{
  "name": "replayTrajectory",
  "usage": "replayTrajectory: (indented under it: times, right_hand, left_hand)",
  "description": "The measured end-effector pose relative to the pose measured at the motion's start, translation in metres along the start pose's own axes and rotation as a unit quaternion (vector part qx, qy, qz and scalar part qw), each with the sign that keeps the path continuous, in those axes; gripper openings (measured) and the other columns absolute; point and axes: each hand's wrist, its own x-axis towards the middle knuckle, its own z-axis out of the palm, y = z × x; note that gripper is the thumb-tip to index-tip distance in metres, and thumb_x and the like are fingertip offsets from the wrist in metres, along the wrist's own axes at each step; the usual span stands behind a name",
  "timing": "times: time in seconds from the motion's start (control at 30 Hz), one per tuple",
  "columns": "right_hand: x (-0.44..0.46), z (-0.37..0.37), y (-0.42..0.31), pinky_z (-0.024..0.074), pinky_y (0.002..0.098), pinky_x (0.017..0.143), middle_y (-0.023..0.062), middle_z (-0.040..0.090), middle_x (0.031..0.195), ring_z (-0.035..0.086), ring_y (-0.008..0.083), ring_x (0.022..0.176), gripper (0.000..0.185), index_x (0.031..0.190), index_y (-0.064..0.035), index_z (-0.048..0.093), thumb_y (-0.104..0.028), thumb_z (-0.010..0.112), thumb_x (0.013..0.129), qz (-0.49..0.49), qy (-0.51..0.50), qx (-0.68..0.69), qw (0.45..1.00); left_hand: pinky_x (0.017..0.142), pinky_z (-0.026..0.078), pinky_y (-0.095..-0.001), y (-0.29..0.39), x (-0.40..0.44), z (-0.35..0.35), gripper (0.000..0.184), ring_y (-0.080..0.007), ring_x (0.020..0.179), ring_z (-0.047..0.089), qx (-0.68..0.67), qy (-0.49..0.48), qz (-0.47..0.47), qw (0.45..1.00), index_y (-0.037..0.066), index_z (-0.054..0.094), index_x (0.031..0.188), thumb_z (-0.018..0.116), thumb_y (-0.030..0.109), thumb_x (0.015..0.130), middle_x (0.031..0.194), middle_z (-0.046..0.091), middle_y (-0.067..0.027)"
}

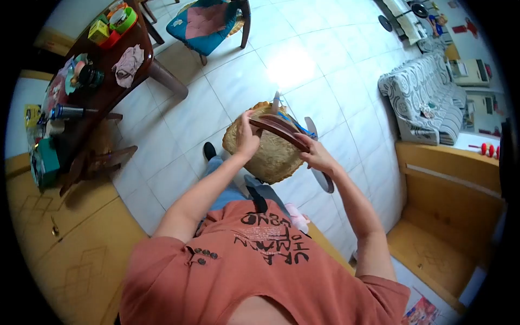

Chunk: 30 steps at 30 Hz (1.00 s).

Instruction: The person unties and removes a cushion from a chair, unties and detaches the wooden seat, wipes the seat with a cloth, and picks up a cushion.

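Observation:
A wooden chair [277, 128] stands right in front of me, its dark curved top rail running between my hands. My left hand [248, 142] is closed round the left end of that rail. Fingers of my right hand [318, 156] wrap the other end. Below the rail lies a round tan cushion [265, 160] with a ruffled edge, partly hidden by my hands and the rail. Some blue material [299, 127] shows behind the rail. A curved dark piece [324, 181], perhaps part of the chair, sticks out beside my right hand.
At left, a dark table [103, 103] holds a pink cloth [129, 65], a green bowl [123, 20] and bottles. Another chair with a teal cushion [203, 24] stands ahead. A patterned sofa [420, 92] and a wooden cabinet [449, 208] are at right, over white floor tiles [346, 70].

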Motion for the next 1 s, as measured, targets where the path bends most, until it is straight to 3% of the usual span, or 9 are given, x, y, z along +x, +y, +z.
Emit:
replayTrajectory:
  times: [0.1, 0.17, 0.27, 0.43, 0.5, 0.67, 0.8, 0.9, 1.0]
  right_hand:
    - [-0.002, 0.013, -0.006, 0.0486, 0.0327, 0.057, 0.0189, 0.061, 0.094, 0.059, 0.0217, 0.066, 0.063, 0.132, -0.0005, 0.037, -0.007, 0.054, 0.072, 0.007, -0.04, 0.026, 0.999]
    - [-0.002, 0.026, 0.004, 0.0479, 0.0308, 0.049, 0.016, 0.06, 0.097, 0.056, 0.018, 0.059, 0.063, 0.134, -0.0018, 0.036, -0.004, 0.053, 0.073, -0.018, -0.039, 0.016, 0.999]
    - [-0.004, 0.041, -0.005, 0.0437, 0.0449, 0.075, 0.0303, 0.056, 0.081, 0.057, 0.0445, 0.083, 0.039, 0.104, 0.0028, 0.047, -0.013, 0.058, 0.07, -0.096, -0.012, -0.059, 0.994]
    - [-0.011, 0.051, -0.03, 0.0472, 0.0478, 0.068, 0.0239, 0.059, 0.078, 0.06, 0.04, 0.079, 0.031, 0.095, 0.0014, 0.051, -0.015, 0.06, 0.071, -0.114, 0.041, -0.282, 0.952]
    - [-0.007, 0.056, -0.047, 0.0477, 0.0477, 0.065, 0.0221, 0.059, 0.079, 0.061, 0.0385, 0.076, 0.031, 0.095, 0.0009, 0.052, -0.015, 0.06, 0.07, -0.139, 0.067, -0.32, 0.935]
    - [0.034, 0.08, -0.09, 0.0481, 0.0468, 0.059, 0.0193, 0.06, 0.078, 0.062, 0.0366, 0.067, 0.027, 0.093, -0.001, 0.051, -0.008, 0.057, 0.068, -0.276, 0.13, -0.379, 0.874]
    - [0.065, 0.108, -0.106, 0.0481, 0.0478, 0.058, 0.0183, 0.062, 0.072, 0.062, 0.0367, 0.066, 0.025, 0.091, -0.0026, 0.049, -0.008, 0.057, 0.068, -0.266, 0.08, -0.404, 0.871]
    - [0.076, 0.12, -0.1, 0.0501, 0.0465, 0.066, 0.0202, 0.063, 0.078, 0.063, 0.0364, 0.075, 0.023, 0.091, -0.0014, 0.056, -0.013, 0.059, 0.071, -0.207, 0.04, -0.412, 0.887]
    - [0.087, 0.123, -0.089, 0.0506, 0.045, 0.074, 0.0222, 0.064, 0.085, 0.064, 0.0357, 0.084, 0.032, 0.089, 0.0001, 0.062, -0.029, 0.067, 0.074, -0.2, 0.028, -0.42, 0.885]
  left_hand:
    - [0.085, 0.044, -0.0381, -0.067, -0.053, 0.057, 0.04, -0.0294, 0.102, 0.054, -0.144, 0.06, -0.187, 0.97, 0.008, 0.044, 0.121, 0.055, 0.014, 0.083, 0.1, 0.055, -0.0122]
    - [0.081, 0.047, -0.0429, -0.07, -0.086, 0.072, 0.036, -0.0295, 0.1, 0.055, -0.402, -0.061, -0.479, 0.778, 0.01, 0.048, 0.118, 0.047, 0.031, 0.089, 0.102, 0.056, -0.0102]
    - [0.07, 0.051, -0.0545, -0.064, -0.154, 0.095, 0.025, -0.029, 0.076, 0.059, -0.552, -0.357, -0.506, 0.559, 0.01, 0.054, 0.098, 0.054, 0.032, 0.088, 0.089, 0.057, -0.0073]
    - [0.074, 0.049, -0.0615, -0.03, -0.206, 0.14, 0.049, -0.0316, 0.085, 0.06, -0.554, -0.25, -0.576, 0.547, 0.008, 0.044, 0.11, 0.045, 0.052, 0.089, 0.093, 0.053, -0.0082]
    - [0.075, 0.049, -0.0593, -0.021, -0.226, 0.134, 0.063, -0.0342, 0.094, 0.056, -0.456, -0.298, -0.518, 0.659, 0.007, 0.04, 0.117, 0.049, 0.06, 0.084, 0.09, 0.049, -0.0107]
    - [0.077, 0.051, -0.0493, -0.033, -0.257, 0.195, 0.079, -0.0371, 0.09, 0.057, -0.673, -0.212, -0.668, 0.237, 0.003, 0.053, 0.098, 0.062, 0.073, 0.064, 0.098, 0.057, -0.0183]
    - [0.075, 0.051, -0.0314, -0.02, -0.257, 0.184, 0.069, -0.0212, 0.081, 0.058, -0.719, -0.204, -0.616, 0.249, 0.004, 0.061, 0.088, 0.07, 0.066, 0.06, 0.084, 0.059, -0.0073]
    - [0.061, 0.051, -0.027, -0.008, -0.244, 0.162, 0.057, -0.0129, 0.062, 0.057, -0.783, -0.103, -0.596, -0.145, 0.007, 0.062, 0.075, 0.071, 0.062, 0.064, 0.067, 0.06, 0.0012]
    - [0.053, 0.048, -0.0231, 0.0, -0.244, 0.143, 0.05, -0.0072, 0.057, 0.058, -0.747, -0.175, -0.626, 0.141, 0.012, 0.06, 0.067, 0.065, 0.061, 0.071, 0.061, 0.06, 0.0068]
